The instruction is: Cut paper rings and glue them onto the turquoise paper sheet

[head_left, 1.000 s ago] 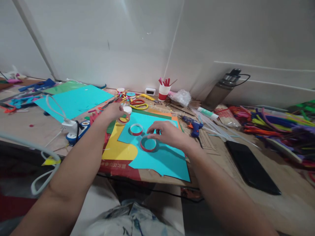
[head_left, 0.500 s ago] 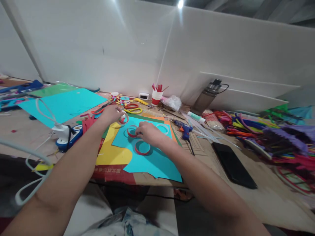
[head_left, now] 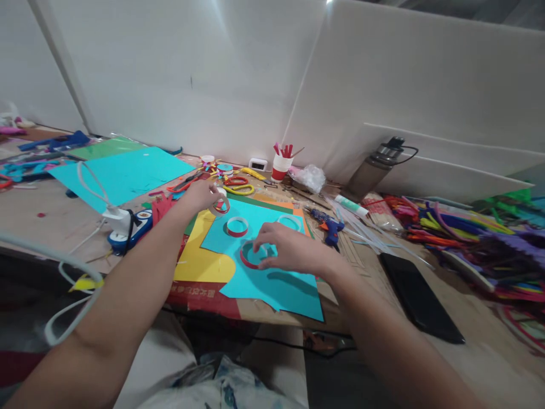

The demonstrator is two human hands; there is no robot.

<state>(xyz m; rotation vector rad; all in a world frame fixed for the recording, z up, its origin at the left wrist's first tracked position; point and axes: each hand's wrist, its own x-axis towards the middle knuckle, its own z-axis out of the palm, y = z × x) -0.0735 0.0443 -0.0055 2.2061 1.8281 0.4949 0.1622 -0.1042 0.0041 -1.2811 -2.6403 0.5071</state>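
My right hand (head_left: 286, 250) rests on a cyan paper sheet (head_left: 281, 281), its fingers pinching the rim of a red paper ring (head_left: 248, 257). A second red-and-white ring (head_left: 237, 226) lies just behind it on the same sheet, and a pale ring (head_left: 289, 221) sits farther right. My left hand (head_left: 200, 194) reaches to the far edge of the sheets and is closed on another red-and-white ring (head_left: 220, 204). A yellow sheet (head_left: 200, 258) lies under the cyan one.
A blue glue gun (head_left: 330, 222) and a black phone (head_left: 419, 298) lie to the right, with a heap of pipe cleaners (head_left: 464, 233) beyond. Scissors (head_left: 238, 184), a red-and-white cup (head_left: 281, 162), a bottle (head_left: 377, 165) and a large cyan sheet (head_left: 123, 173) stand behind. A white cable (head_left: 72, 272) loops at left.
My right hand has drawn back from the far ring to the near red ring and now pinches its rim. My left hand stays on its ring at the back.
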